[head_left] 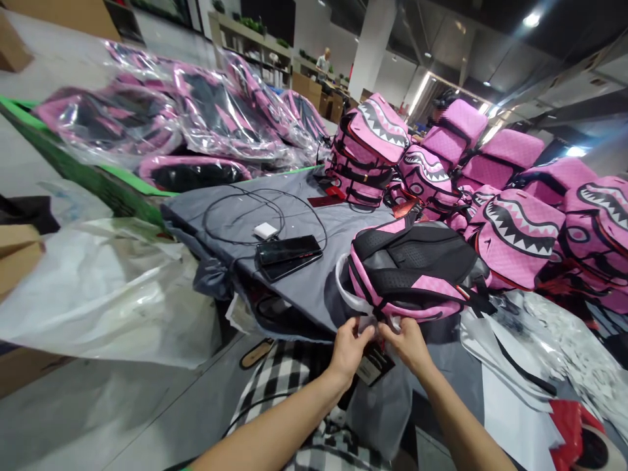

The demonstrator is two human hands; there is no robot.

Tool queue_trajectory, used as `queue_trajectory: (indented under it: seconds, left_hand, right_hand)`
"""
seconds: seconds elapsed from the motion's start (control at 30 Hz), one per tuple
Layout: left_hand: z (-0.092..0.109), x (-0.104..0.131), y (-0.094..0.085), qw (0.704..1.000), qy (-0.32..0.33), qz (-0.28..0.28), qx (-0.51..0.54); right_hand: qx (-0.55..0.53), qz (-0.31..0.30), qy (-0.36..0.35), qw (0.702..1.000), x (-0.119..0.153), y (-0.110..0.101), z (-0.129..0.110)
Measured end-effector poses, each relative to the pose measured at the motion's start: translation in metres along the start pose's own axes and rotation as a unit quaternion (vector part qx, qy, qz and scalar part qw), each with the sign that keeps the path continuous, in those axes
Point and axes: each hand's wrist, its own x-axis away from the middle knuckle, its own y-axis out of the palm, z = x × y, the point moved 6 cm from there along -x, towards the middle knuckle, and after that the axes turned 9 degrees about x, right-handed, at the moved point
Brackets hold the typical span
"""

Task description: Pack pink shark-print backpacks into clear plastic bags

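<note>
A pink and black backpack (417,261) lies with its padded back upward at the table's front edge. A white strip (350,297) curves around its near left end. My left hand (349,347) is closed in a pinch on whitish material there, seemingly the strip's end. Close beside it, my right hand (406,341) also pinches whitish material against the bag's near edge. The fingertips of both hands nearly meet. Just below them hangs a dark tag (375,365) with a pale label.
Pink shark-mouth backpacks (520,229) crowd the right and back. Plastic-wrapped bags (216,111) pile up at the left. Phones (289,255), a white charger (265,230) and a looped cable lie on the grey cloth (235,261). Plastic wrap (554,327) and a tape roll (598,445) are at right.
</note>
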Motion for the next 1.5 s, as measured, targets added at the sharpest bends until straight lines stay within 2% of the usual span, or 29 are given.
queue_trajectory:
  seconds: [0.1, 0.13, 0.2, 0.27, 0.33, 0.43, 0.53, 0.7, 0.9, 1.07, 1.17, 1.27, 1.37, 1.5]
  left_hand:
    - [-0.005, -0.007, 0.008, 0.999, -0.032, 0.011, 0.038]
    - [-0.006, -0.008, 0.008, 0.998, -0.042, 0.017, 0.047]
    - [-0.011, -0.008, 0.009, 0.995, -0.069, 0.028, 0.064]
    - [-0.017, -0.008, 0.01, 0.991, -0.101, 0.039, 0.079]
    - [-0.023, -0.009, 0.013, 0.986, -0.129, 0.052, 0.097]
    - [-0.029, -0.011, 0.02, 0.978, -0.153, 0.068, 0.127]
    - [-0.026, -0.011, 0.023, 0.972, -0.152, 0.072, 0.162]
    - [-0.01, 0.0, 0.019, 0.969, -0.131, 0.047, 0.202]
    - [0.004, 0.005, 0.016, 0.971, -0.145, 0.006, 0.189]
    - [0.004, 0.003, 0.015, 0.973, -0.133, 0.002, 0.191]
    - [0.003, 0.005, 0.017, 0.97, -0.13, -0.001, 0.203]
    - [0.003, 0.007, 0.019, 0.968, -0.129, -0.002, 0.216]
    - [0.002, 0.008, 0.019, 0.965, -0.137, 0.002, 0.222]
    - [0.001, 0.005, 0.016, 0.964, -0.151, 0.006, 0.221]
  right_hand:
    - [0.013, 0.003, -0.023, 1.0, 0.005, -0.007, 0.001]
    - [0.027, 0.017, -0.034, 0.999, 0.007, -0.011, 0.001]
    - [0.099, 0.086, -0.064, 0.989, 0.015, -0.023, -0.003]
    - [0.219, 0.182, -0.109, 0.952, 0.025, -0.034, -0.018]
    - [0.34, 0.251, -0.158, 0.893, 0.034, -0.038, -0.04]
    - [0.464, 0.276, -0.199, 0.818, 0.036, -0.032, -0.07]
    - [0.521, 0.256, -0.205, 0.788, 0.029, -0.023, -0.085]
    - [0.515, 0.247, -0.241, 0.784, 0.026, -0.003, -0.086]
    - [0.494, 0.261, -0.26, 0.788, 0.042, 0.014, -0.077]
    - [0.462, 0.264, -0.274, 0.801, 0.055, 0.012, -0.071]
    - [0.442, 0.255, -0.282, 0.812, 0.051, 0.009, -0.075]
    - [0.447, 0.265, -0.253, 0.816, 0.041, 0.008, -0.084]
    - [0.459, 0.262, -0.228, 0.818, 0.033, 0.015, -0.089]
    - [0.477, 0.236, -0.248, 0.809, 0.037, 0.024, -0.08]
